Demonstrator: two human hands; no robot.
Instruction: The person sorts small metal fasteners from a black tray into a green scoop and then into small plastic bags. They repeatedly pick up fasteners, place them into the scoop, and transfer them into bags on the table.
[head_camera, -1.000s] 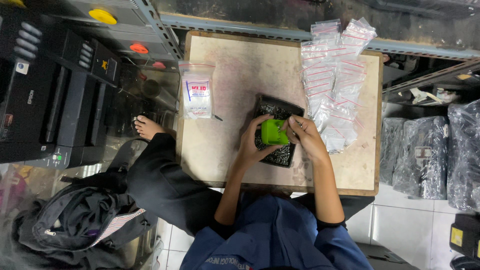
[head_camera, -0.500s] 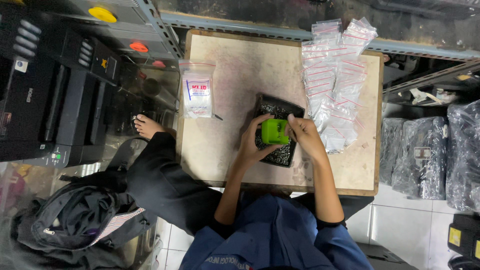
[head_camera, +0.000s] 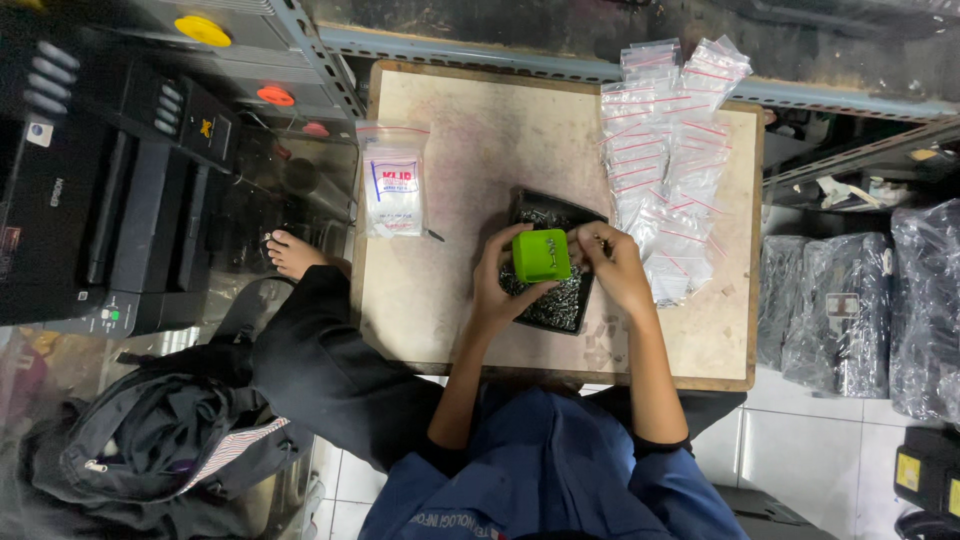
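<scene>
Two hands: left hand (head_camera: 497, 290) grips green box (head_camera: 541, 255); right hand (head_camera: 612, 262) pinched closed beside it, unmoved over black tray (head_camera: 570, 310).

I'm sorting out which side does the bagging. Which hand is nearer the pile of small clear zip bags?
Right. The right hand lies almost against the pile of small clear zip bags; the left hand is beyond the green box, farther off.
</scene>
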